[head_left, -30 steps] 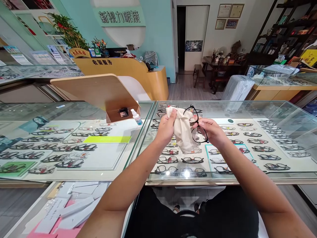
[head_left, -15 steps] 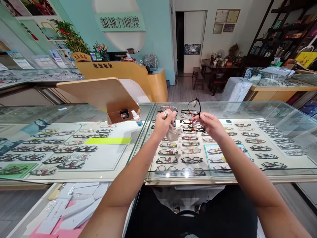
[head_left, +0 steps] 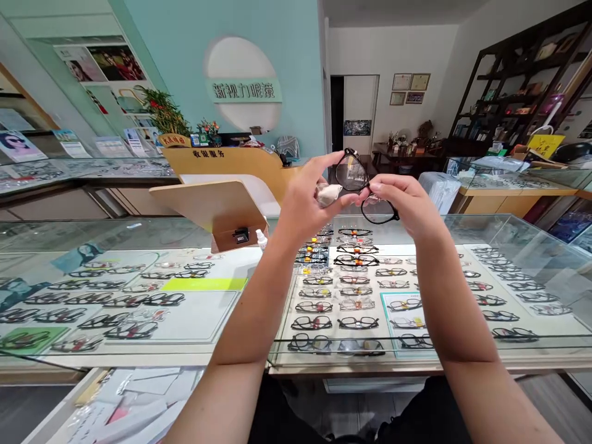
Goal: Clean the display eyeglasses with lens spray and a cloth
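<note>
A pair of black-rimmed eyeglasses (head_left: 369, 183) is held up above the glass counter, tilted so that one lens is higher than the other. My right hand (head_left: 404, 203) pinches it near the bridge, between thumb and fingers. Bunched inside my left hand (head_left: 303, 197) is a pale cloth (head_left: 328, 194), partly covered by the fingers. The index finger of that hand reaches to the top of the upper lens's rim, and its thumb points toward the bridge below. The folded state of the temples cannot be made out.
Rows of eyeglasses (head_left: 356, 322) lie inside the glass display counter (head_left: 324, 364) beneath my hands. To the left stand a tilted mirror-like board (head_left: 208, 206) and a small white spray bottle (head_left: 261, 239). An open drawer (head_left: 87, 394) with papers juts out at lower left.
Both hands have risen with the eyeglasses. My left hand has moved over to the frame, its index finger and thumb now stretched toward it, the cloth still in its grasp. The view has tilted upward.
</note>
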The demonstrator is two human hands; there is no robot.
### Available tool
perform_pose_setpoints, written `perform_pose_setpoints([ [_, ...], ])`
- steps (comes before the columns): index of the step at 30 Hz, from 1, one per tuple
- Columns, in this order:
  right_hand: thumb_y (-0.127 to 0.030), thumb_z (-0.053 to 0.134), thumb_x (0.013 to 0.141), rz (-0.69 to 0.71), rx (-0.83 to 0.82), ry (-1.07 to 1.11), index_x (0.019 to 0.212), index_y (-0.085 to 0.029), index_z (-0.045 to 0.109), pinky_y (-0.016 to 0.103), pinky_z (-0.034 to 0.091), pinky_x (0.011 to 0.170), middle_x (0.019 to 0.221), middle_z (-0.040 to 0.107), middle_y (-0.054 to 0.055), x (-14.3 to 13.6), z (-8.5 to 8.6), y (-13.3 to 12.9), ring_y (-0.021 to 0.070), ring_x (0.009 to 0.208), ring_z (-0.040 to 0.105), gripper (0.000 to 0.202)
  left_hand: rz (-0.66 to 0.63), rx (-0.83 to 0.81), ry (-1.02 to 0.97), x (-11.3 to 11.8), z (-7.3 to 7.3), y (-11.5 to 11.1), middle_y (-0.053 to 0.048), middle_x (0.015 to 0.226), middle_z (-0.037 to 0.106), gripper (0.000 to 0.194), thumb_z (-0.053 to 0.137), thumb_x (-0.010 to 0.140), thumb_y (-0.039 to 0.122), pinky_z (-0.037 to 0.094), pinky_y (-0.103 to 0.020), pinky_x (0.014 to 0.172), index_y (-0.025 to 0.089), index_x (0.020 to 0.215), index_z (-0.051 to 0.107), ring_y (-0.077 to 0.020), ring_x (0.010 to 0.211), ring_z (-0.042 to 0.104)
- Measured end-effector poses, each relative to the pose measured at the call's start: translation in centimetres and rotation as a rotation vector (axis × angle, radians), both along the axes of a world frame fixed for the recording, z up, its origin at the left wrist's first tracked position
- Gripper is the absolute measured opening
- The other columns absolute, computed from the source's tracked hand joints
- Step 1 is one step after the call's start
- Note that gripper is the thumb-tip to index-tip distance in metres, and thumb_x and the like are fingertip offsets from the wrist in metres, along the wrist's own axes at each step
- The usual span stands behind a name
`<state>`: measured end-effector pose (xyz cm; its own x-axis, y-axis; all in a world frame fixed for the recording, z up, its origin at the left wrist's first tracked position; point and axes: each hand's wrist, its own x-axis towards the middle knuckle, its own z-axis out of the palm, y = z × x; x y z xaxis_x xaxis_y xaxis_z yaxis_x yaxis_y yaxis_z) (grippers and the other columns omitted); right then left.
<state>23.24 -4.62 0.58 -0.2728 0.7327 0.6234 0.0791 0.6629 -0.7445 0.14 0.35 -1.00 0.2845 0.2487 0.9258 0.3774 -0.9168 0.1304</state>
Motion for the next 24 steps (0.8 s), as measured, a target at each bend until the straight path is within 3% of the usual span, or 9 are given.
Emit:
perform_pose_setpoints([
  [3, -0.041, 0.069, 0.103, -0.006, 0.048, -0.007, 0.082, -0.025, 0.082, 0.033, 0.055, 0.088, 0.088, 0.079, 0.002, -0.4, 1.3, -1.0, 0.018, 0.086, 0.069, 0.029, 0.051, 0.085, -0.042, -0.3, 1.3, -1.1, -0.013, 0.138, 0.075, 0.071, 0.073, 0.098, 0.077, 0.061, -0.037, 0.079, 0.028, 0.149, 0.064, -0.0202, 0.085, 0.071],
  [14, -0.039, 0.071, 0.105, 0.04, -0.024, -0.062, 0.087, -0.024, 0.086, 0.029, 0.057, 0.086, 0.088, 0.08, 0.003, -0.9, 0.4, -0.9, 0.0174, 0.088, 0.072, 0.028, 0.094, 0.098, 0.063, -2.1, 0.8, -1.3, -0.012, 0.146, 0.072, 0.075, 0.075, 0.094, 0.076, 0.064, -0.038, 0.086, 0.032, 0.153, 0.061, -0.0248, 0.099, 0.076],
  [20, -0.047, 0.072, 0.104, 0.031, -0.031, -0.055, 0.084, -0.025, 0.085, 0.032, 0.06, 0.085, 0.087, 0.08, 0.003, -0.9, 0.6, -1.2, 0.019, 0.086, 0.074, 0.032, 0.05, 0.093, 0.048, -1.8, 0.9, -1.6, -0.008, 0.144, 0.074, 0.069, 0.078, 0.096, 0.072, 0.064, -0.04, 0.081, 0.035, 0.152, 0.063, -0.0209, 0.085, 0.072],
  [24, -0.051, 0.074, 0.101, -0.007, -0.033, -0.083, 0.081, -0.026, 0.084, 0.035, 0.062, 0.085, 0.084, 0.08, 0.003, -0.6, 0.8, -1.3, 0.0202, 0.084, 0.074, 0.034, 0.016, 0.098, 0.057, -1.7, 1.0, -1.8, -0.008, 0.145, 0.074, 0.066, 0.08, 0.096, 0.069, 0.065, -0.043, 0.089, 0.034, 0.149, 0.064, -0.0271, 0.107, 0.077],
])
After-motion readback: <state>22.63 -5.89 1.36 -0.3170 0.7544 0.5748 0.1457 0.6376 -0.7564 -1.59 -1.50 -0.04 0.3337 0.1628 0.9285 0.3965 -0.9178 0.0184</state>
